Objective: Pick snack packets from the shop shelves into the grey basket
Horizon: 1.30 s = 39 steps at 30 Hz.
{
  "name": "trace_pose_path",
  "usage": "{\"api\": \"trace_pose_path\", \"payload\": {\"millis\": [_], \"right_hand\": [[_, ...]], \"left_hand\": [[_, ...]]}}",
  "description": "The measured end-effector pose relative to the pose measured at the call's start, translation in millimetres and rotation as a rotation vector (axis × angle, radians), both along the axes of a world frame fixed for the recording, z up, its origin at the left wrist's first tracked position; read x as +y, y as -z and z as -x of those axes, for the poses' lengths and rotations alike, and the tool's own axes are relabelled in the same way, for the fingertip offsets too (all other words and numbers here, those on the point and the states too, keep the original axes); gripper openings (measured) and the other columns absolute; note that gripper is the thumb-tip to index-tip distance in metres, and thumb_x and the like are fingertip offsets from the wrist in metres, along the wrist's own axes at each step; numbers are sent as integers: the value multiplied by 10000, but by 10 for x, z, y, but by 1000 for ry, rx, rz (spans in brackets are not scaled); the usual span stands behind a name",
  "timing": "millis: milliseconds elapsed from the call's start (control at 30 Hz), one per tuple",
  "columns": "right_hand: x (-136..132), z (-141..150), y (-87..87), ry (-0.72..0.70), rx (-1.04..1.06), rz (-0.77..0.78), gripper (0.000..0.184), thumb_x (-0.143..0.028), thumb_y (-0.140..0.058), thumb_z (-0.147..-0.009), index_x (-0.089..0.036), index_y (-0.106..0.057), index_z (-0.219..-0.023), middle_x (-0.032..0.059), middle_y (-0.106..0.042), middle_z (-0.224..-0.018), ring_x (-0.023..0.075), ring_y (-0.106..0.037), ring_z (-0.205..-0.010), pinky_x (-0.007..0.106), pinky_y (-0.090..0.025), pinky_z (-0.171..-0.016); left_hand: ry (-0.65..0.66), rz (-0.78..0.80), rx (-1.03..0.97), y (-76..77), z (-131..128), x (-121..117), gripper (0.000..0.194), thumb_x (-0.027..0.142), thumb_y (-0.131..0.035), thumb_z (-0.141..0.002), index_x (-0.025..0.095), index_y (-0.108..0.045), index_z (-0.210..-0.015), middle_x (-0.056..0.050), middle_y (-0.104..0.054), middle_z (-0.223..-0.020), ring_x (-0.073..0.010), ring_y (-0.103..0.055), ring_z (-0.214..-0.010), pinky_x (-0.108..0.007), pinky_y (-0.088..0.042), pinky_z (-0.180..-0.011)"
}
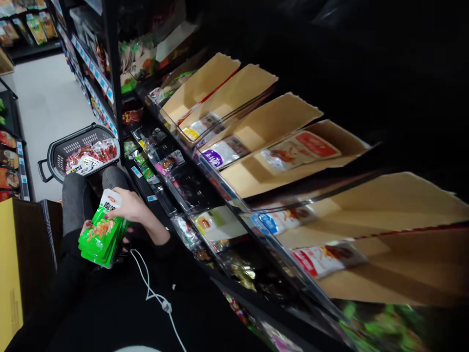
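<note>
At your far left stands a yellow carton (10,274). Next, a grey shopping basket (60,155) holds red and white packets (91,154) just beyond your knees. Your left hand (87,224), mostly hidden, grips a stack of green snack pouches (102,234) above your lap; your right hand (128,205) clasps its upper right edge. Rightward, open cardboard boxes (308,186) line the shelf.

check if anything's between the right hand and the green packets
Nothing visible stands between them: the right hand is directly touching the green packets, on the printed front near their white top edge.
</note>
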State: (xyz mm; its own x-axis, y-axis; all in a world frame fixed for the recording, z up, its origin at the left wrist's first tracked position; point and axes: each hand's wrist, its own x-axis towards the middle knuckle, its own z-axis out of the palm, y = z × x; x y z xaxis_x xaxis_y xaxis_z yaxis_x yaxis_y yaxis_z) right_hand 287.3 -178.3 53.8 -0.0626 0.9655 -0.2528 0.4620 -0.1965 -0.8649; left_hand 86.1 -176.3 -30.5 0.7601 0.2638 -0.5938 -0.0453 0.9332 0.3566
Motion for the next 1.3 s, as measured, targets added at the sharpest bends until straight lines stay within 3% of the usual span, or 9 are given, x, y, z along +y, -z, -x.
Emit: {"api": "trace_pose_path", "payload": {"millis": [67, 133, 300, 400, 533, 667, 800, 1000, 1300], "right_hand": [[91, 5, 21, -9, 86, -41, 717, -322, -813, -503, -194, -546, -1156, 18, -649, -941, 170, -600, -842, 270, -447, -756], [189, 31, 104, 29, 163, -72, 748, -300, -812, -499, -182, -516, -1175, 38, -627, -1038, 175, -589, -914, 290, -451, -815], [352, 166, 413, 240, 355, -68, 600, -360, -768, -545, -157, -528, -1056, 74, -596, -1048, 175, -576, -943, 318, -468, -840], [350, 216, 516, 340, 327, -100, 535, -389, -723, -593, -145, -537, -1031, 106, -553, -1088, 155, -574, -866, 288, -490, -752], [439, 257, 589, 289, 243, -202, 392, -416, -671, -648, -145, -571, -912, 77, -594, -925, 158, -570, -799, 291, -480, -735], [925, 365, 728, 329, 282, -244, 281, -378, -611, -695, -144, -603, -850, 60, -641, -809, 162, -594, -752, 283, -478, -720], [1668, 466, 842, 404, 307, -196, 263, -318, -628, -643, -122, -637, -817, 66, -657, -733, 184, -616, -707, 299, -486, -701], [2454, 542, 848, 482, 492, -264, 270, -328, -630, -625, -125, -637, -802, 86, -677, -757, 201, -642, -720, 323, -514, -709], [2559, 702, 1276, 464, 596, -205, 293, -371, -675, -605, -143, -669, -789, 71, -692, -781, 205, -639, -735, 362, -510, -752]], "left_hand": [[22, 61, -114, -46, -29, 11, 710, 450, -511, -484, 137, -553, -1120, -166, -633, -1100, -390, -581, -933, -548, -437, -789], [-102, 35, -141, -78, -65, 25, 652, 359, -486, -500, 126, -568, -1103, -124, -664, -1041, -331, -617, -876, -484, -462, -789], [-343, -29, -48, -101, -185, 81, 414, 210, -512, -548, 103, -644, -925, -80, -705, -811, -243, -659, -740, -356, -507, -723], [-472, -96, 43, -107, -267, 178, 357, 119, -546, -517, 95, -647, -858, -86, -704, -756, -242, -662, -686, -374, -522, -705], [-595, -148, 101, -99, -338, 449, 364, 69, -561, -530, 70, -639, -885, -102, -699, -733, -281, -670, -746, -448, -501, -819], [-681, -83, 97, -43, -323, 936, 457, 120, -546, -622, 76, -589, -1074, -120, -706, -878, -292, -658, -895, -456, -473, -891], [-682, -52, 38, 73, -249, 1572, 452, 227, -538, -710, 60, -555, -1130, -159, -696, -921, -315, -636, -966, -487, -451, -913], [-703, -164, -107, 339, -163, 2297, 476, 149, -636, -618, 93, -597, -1089, -135, -706, -879, -332, -629, -979, -496, -446, -927], [-806, -163, -87, 734, 12, 2296, 502, 116, -668, -616, 87, -600, -1112, -125, -708, -885, -317, -645, -947, -466, -472, -921]]}}
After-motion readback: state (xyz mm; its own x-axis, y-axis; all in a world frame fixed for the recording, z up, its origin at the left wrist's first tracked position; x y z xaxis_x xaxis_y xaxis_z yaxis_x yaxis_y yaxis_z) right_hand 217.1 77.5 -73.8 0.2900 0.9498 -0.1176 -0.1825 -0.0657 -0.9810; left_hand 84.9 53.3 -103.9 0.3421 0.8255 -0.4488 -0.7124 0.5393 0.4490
